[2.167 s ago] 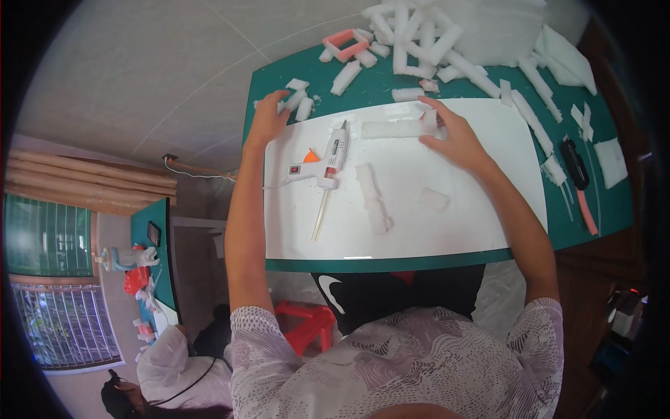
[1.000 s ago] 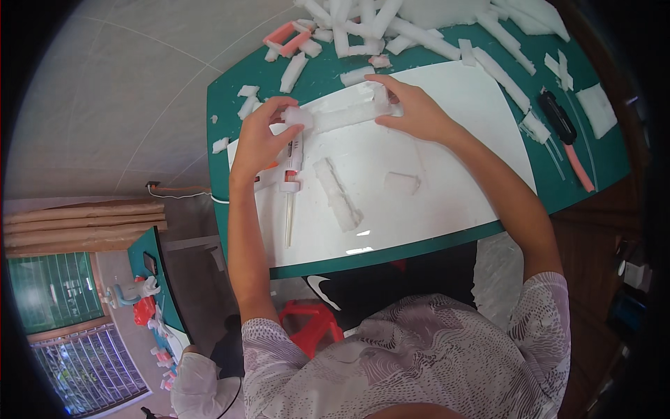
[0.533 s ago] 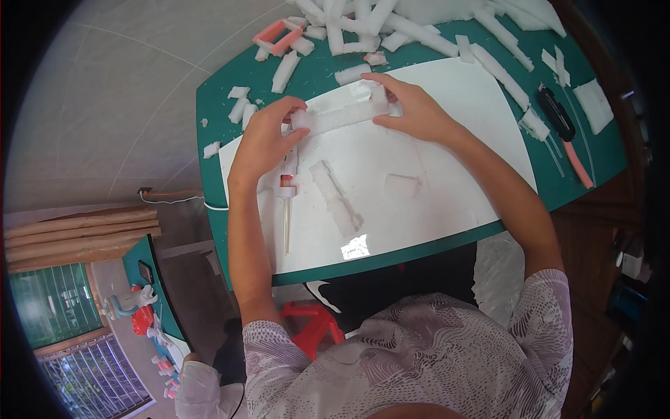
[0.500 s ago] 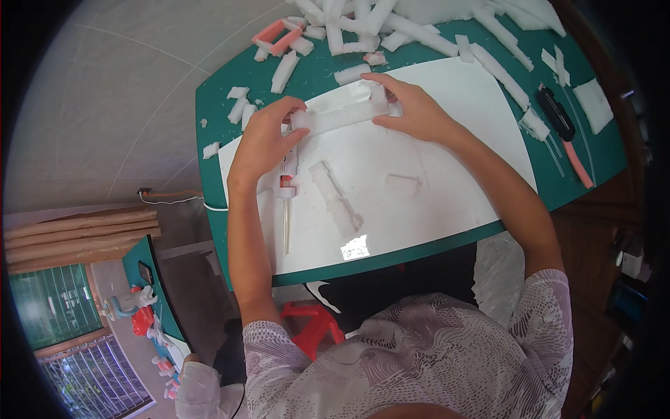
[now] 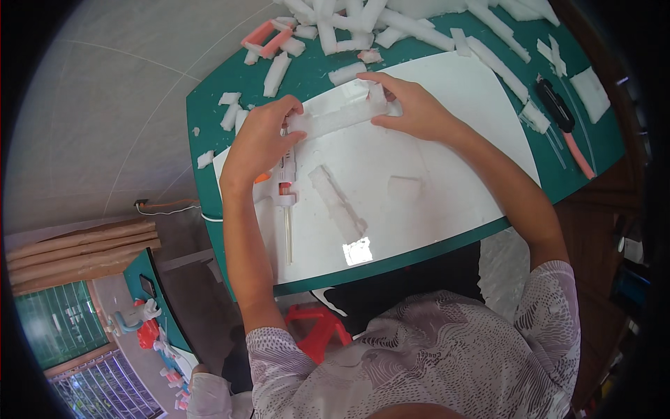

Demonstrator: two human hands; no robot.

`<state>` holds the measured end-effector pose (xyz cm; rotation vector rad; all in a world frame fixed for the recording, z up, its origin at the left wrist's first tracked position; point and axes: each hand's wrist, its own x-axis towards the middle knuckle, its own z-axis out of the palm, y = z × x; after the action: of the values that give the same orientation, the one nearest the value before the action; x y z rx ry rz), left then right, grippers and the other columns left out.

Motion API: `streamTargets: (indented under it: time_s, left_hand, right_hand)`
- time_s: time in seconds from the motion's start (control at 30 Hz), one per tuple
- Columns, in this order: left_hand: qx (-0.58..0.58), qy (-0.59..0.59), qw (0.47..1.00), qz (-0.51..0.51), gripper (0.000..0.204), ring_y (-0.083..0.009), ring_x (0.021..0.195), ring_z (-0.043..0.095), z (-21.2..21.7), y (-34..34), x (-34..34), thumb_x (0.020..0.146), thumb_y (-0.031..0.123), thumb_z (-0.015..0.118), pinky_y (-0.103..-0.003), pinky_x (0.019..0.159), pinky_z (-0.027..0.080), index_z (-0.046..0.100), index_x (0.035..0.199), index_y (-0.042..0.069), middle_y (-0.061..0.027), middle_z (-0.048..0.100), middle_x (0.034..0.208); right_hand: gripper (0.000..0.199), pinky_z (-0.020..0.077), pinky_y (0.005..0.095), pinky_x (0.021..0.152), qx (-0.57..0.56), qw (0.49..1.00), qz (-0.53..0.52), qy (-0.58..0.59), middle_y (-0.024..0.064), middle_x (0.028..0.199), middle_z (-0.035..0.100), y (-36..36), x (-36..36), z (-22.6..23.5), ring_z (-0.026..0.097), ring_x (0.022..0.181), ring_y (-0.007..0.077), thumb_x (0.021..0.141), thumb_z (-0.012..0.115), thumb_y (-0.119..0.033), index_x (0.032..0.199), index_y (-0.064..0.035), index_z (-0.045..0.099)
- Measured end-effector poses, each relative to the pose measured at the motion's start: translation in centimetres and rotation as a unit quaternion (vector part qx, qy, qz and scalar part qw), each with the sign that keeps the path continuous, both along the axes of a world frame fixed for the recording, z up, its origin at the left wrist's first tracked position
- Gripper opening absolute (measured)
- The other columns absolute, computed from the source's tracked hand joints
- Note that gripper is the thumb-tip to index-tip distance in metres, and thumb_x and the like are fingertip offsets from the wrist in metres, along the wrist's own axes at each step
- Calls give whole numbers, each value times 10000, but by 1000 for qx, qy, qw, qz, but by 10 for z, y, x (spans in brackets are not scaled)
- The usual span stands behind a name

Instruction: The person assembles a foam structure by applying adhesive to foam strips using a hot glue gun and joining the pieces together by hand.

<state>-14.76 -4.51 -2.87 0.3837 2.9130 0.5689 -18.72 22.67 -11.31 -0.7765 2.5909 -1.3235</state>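
Both hands hold a white foam frame [image 5: 338, 120] just above a white board [image 5: 447, 195]. My left hand [image 5: 259, 140] pinches its left end between thumb and fingers. At the opposite end, my right hand [image 5: 417, 110] grips the corner where a short foam piece joins the long strip. Beside my left forearm lies a hot glue gun [image 5: 287, 174], partly hidden by my hand, with a clear glue stick [image 5: 289, 237] coming out of it. A loose foam strip [image 5: 337, 202] and a small foam block [image 5: 405, 187] rest on the board nearer to me.
White foam strips [image 5: 342, 28] are piled at the back of the green table [image 5: 202, 126], next to a pink foam frame [image 5: 266, 38]. A black-and-pink tool [image 5: 558, 115] lies at the right. A red stool [image 5: 317, 332] stands below; another person [image 5: 209, 394] is at the lower left.
My view has shifted slightly, and an orange part now shows beside my left wrist. Both hands keep the same hold on the foam frame.
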Motion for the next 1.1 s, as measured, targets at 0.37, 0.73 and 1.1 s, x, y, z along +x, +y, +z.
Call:
streamTargets:
  time_s: [0.37,0.73,1.1]
  left_hand:
    - [53,-42,997,22,366,-241,950,719,2,-3,-9,791,60,830,-330,866,568,622,1089,16,-137,702,1044]
    - [33,-38,999,-7,348,-236,910,689,0,-4,-9,778,63,841,-327,878,558,611,1034,19,-116,702,1024]
    - [37,-27,999,-18,348,-232,836,648,-7,-9,-10,756,64,849,-317,824,541,604,1000,26,-111,693,973]
  right_hand:
    - [747,510,393,1001,-5,1000,7,-1,175,1266,648,0,-3,-3,634,1112,322,811,794,-152,1486,-193,474]
    - [748,506,364,902,-10,1000,6,10,116,1237,652,1,-2,-7,583,987,264,810,794,-161,1491,-202,485]
    - [743,507,357,895,10,1000,-7,15,109,1296,640,0,-1,-6,589,989,263,808,807,-165,1483,-201,498]
